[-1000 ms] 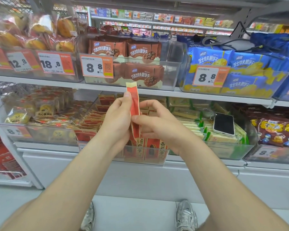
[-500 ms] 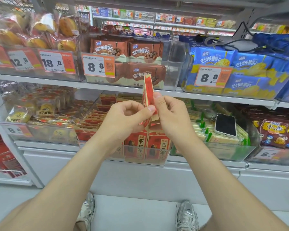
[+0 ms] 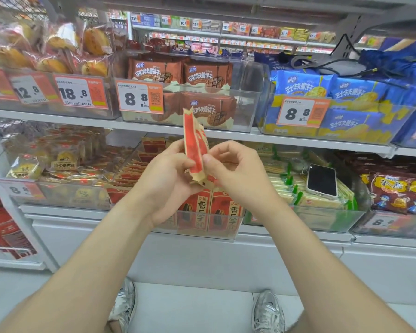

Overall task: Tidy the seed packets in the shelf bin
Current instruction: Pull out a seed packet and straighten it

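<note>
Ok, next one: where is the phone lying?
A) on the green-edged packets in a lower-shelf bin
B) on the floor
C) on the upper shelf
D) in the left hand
A: the phone lies flat on the green-edged packets; the left hand and right hand hold a red seed packet.

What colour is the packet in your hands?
The seed packet is red with tan paper edges, best seen in the head view.

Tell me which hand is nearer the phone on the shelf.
Right. The right hand is just left of the phone; the left hand is farther left, beyond the seed packet both pinch.
</note>
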`<state>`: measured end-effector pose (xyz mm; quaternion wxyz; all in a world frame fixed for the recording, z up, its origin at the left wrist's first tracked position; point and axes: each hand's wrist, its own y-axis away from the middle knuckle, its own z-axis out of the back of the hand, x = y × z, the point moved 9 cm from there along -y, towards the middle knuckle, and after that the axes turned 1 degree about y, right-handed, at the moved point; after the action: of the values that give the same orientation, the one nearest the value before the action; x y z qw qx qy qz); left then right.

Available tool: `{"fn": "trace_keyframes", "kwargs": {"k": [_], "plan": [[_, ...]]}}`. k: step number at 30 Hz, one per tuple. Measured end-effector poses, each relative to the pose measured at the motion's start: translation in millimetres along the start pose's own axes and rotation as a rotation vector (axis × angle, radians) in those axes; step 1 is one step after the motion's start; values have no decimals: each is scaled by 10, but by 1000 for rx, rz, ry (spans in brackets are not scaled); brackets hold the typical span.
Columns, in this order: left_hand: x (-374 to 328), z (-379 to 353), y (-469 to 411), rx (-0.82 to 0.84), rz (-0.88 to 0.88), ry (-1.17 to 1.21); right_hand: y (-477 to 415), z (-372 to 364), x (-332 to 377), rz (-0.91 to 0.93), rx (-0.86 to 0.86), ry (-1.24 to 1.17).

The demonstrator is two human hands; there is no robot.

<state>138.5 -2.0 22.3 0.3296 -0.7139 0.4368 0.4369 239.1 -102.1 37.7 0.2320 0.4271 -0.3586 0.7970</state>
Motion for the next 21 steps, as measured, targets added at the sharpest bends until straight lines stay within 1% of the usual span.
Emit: {"fn": "trace_keyframes", "kwargs": {"k": [3,5,6,7,9,11,13,17,21], "plan": [[21,-58,47,36,29,-36,55,-9,57,37,-53,173],[26,-26,42,-8,30,-66,83,-2,145,85,-87,179],[31,30,25,-59,27,-42,75,1,157,87,-95,128],[32,90,12,-115,21,-12,63,14,154,62,-106,62],[14,186,0,-198,2,28,50,47,66,-59,-129,5],[-7,215,-1,-226,-11,51,56,-16,-62,-217,-44,-82],[-17,224,1,-237,-9,33,75,-124,-144,-327,59,-277],[13,230,-3,-240,17,-13,102,-120,-210,-417,62,-424],[43,216,2,-263,45,-24,113,-81,-259,-450,53,-408]]}}
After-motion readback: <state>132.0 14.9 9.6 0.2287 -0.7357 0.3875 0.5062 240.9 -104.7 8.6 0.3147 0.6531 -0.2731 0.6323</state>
